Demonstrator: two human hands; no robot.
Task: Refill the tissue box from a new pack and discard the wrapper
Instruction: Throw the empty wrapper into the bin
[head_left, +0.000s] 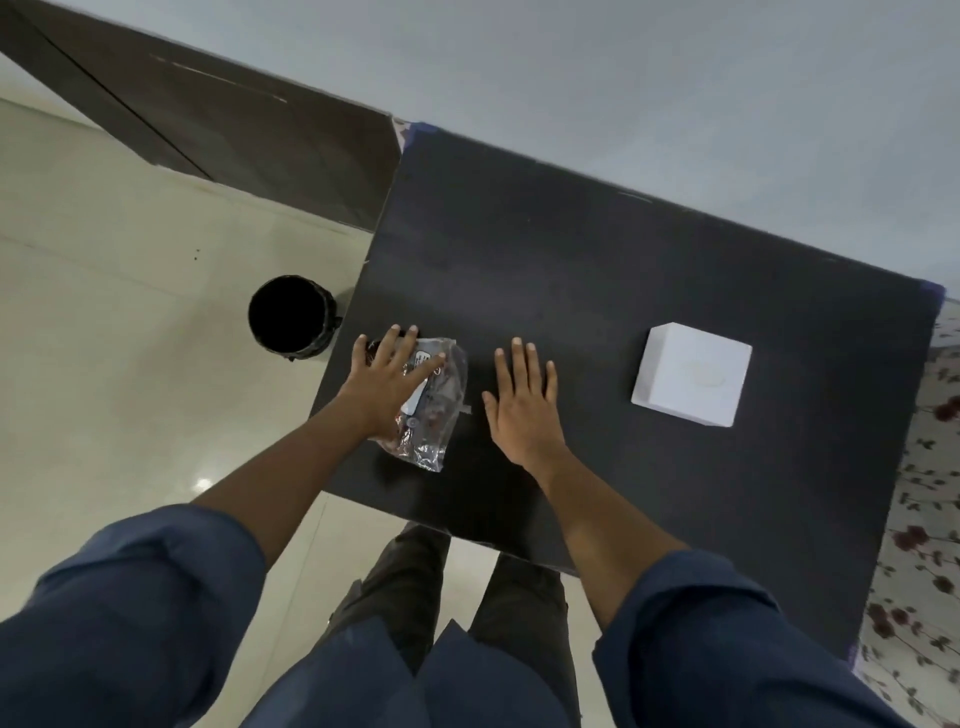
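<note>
1. The left hand (387, 382) lies flat on the wrapper (431, 410), fingers spread and not closed around it; it presses down on the plastic instead of gripping, probably to pin the light film so it cannot slide.
2. The wrapper is clear, crinkled plastic with a white label, and it looks flattened and empty. It sits near the left edge of the dark table (597, 270).
3. The right hand (522, 405) rests open, palm down, on the bare tabletop just beside the wrapper, holding nothing.
4. The white tissue box (693, 374) stands well apart to the right, upright. A faint oval opening shows on its top; I cannot tell whether tissues are inside.
5. A black bin (291, 317) stands on the pale floor just off the table's left edge, close to the wrapper, so discarding needs only a short carry leftward.
6. Judging by the flat wrapper, the refill seems done and disposal remains; the left hand would need to gather and close on the plastic first.
</note>
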